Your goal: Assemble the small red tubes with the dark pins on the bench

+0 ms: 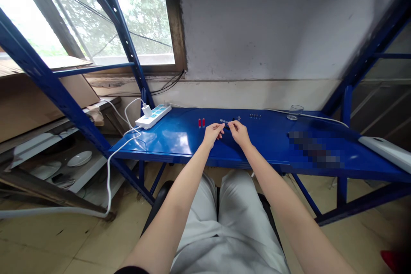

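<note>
Above the blue table, my left hand is closed, thumb and fingers pinched together. Close beside it on the right, my right hand is also closed in a pinch. At the fingertips shows a thin, pale, shiny piece, too small to name, and something dark lies between the hands. Which hand holds which cannot be made out. Two small red pieces with pale ends stand or lie left of my hands. Just beyond my right hand is a small metal part, and to its right sit several tiny metal pieces.
The blue table runs along the wall between blue metal posts. A white power strip with a plugged-in charger is at left, its cable hanging off the edge. At right are a clear glass, a blurred dark object and a white case.
</note>
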